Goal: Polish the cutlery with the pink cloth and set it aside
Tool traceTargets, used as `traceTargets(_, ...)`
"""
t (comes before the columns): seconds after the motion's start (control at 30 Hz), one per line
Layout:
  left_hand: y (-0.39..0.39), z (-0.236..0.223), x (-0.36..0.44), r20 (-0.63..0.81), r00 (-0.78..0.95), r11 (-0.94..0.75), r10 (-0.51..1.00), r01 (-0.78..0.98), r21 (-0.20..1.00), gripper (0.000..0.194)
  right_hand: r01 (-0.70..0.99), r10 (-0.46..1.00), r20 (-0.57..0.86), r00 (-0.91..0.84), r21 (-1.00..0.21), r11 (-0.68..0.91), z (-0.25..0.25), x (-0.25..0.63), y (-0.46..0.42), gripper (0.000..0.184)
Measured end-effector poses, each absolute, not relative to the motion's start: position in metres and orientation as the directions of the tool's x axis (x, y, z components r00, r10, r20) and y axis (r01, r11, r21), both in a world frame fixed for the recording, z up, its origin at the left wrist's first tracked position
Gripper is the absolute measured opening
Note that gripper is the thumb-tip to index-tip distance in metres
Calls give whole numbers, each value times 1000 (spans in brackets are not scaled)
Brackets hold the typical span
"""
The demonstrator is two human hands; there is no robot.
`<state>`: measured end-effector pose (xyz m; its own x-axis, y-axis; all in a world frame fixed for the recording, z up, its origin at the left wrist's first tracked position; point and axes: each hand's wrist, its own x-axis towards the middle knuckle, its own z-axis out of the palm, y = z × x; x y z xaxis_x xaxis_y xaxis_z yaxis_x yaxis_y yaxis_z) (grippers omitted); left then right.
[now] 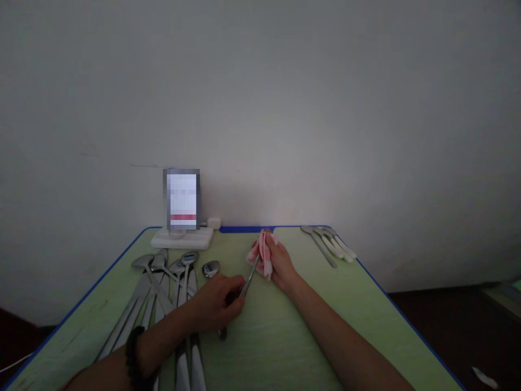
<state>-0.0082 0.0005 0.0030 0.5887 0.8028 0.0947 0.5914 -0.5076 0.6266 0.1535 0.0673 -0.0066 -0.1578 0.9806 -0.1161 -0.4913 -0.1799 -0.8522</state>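
My left hand (215,304) is closed around the handle end of a metal spoon (248,281), pinching it near the middle of the table. The spoon's upper part runs up into a pink cloth (264,253), which my right hand (280,264) grips, fingers wrapped round cloth and spoon. The spoon's bowl is hidden inside the cloth. A black band sits on my left wrist (134,355).
Several long metal spoons (163,282) lie fanned on the left of the green, blue-edged table (366,304). A few more spoons (329,244) lie at the far right corner. A blurred phone (182,200) on a white stand (183,239) leans by the wall.
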Motion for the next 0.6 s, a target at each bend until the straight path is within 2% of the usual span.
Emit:
traceTargets(0.13,-1,3,-10,139,609,-543,781,551,633,14,-481,991,-91,-96,-867,-126,-6,153,68,35)
traceTargets(0.33,0,1,-9,181,533,-515,827,586,625,16,-465,993,-87,-79,-878,-114,-10,154,70,34)
traceTargets(0.6,2,0,-7,204,492,-495,846,587,640,17,-440,985,-95,-145,-885,-150,-12,153,70,37)
